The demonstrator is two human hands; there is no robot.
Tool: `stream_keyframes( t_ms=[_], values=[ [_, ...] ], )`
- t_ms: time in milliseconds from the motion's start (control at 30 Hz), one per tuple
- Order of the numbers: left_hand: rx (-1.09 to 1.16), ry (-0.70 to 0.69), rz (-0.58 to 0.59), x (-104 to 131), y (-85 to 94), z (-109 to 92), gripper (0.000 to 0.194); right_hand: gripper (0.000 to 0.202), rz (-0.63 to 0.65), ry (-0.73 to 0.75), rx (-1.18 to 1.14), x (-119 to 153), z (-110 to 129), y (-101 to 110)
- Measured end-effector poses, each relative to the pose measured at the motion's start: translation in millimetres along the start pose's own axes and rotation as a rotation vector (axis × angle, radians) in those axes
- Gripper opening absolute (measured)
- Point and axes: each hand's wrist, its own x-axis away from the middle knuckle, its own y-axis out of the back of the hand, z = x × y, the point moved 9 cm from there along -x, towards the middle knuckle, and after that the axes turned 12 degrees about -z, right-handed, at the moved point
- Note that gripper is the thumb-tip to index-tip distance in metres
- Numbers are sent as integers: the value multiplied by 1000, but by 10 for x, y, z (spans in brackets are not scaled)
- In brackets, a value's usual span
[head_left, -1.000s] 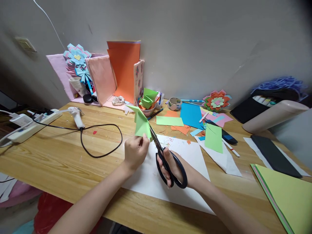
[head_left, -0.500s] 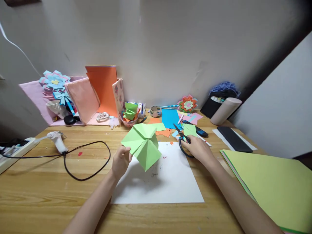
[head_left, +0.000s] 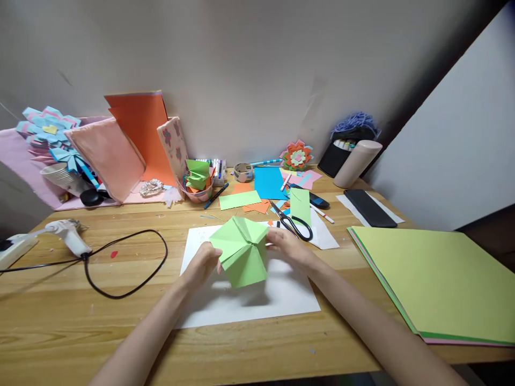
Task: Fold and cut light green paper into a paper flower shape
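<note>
A folded light-green paper [head_left: 243,254] with creases fanning from its centre is held up over a white sheet [head_left: 225,316]. My left hand [head_left: 204,261] grips its left edge, thumb on top and fingers underneath. At the right edge, my right hand [head_left: 287,245] is closed on the same paper, its fingertips partly hidden behind it. Black-handled scissors [head_left: 295,225] lie on the desk just beyond my right hand, blades pointing up and left. A green paper strip [head_left: 301,206] lies beneath them, and another green strip [head_left: 240,200] rests behind the folded paper.
At the left sits a white glue gun [head_left: 68,236] with a looping black cable [head_left: 167,252]. A stack of coloured paper [head_left: 434,284] lies at right, near a black phone [head_left: 370,208]. Behind are a tape roll [head_left: 243,172], a blue sheet [head_left: 269,183] and a pink bottle [head_left: 358,163].
My right hand has let go of the scissors, which now lie on the desk, and has taken the right side of the green paper. The view has shifted slightly right.
</note>
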Motion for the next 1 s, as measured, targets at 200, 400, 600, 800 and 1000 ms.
stream_keyframes(
  t_ms=[200, 400, 600, 800, 1000],
  values=[
    [-16, 222, 101, 12, 65, 252, 19, 42, -110, -184, -150, 59, -136, 60],
    [-51, 255, 75, -98, 12, 259, 32, 36, -44, -16, 147, -7, -132, -17],
    [-230, 154, -27, -137, 30, 441, 40, 30, -144, 239, 533, -54, -41, -33],
    [-637, -124, -219, -88, 152, 193, 45, 49, 179, 561, 676, 153, 192, -124],
    [-620, -266, 33, -50, -96, 97, 15, 38, 305, 724, 693, 321, 213, -346]
  ],
)
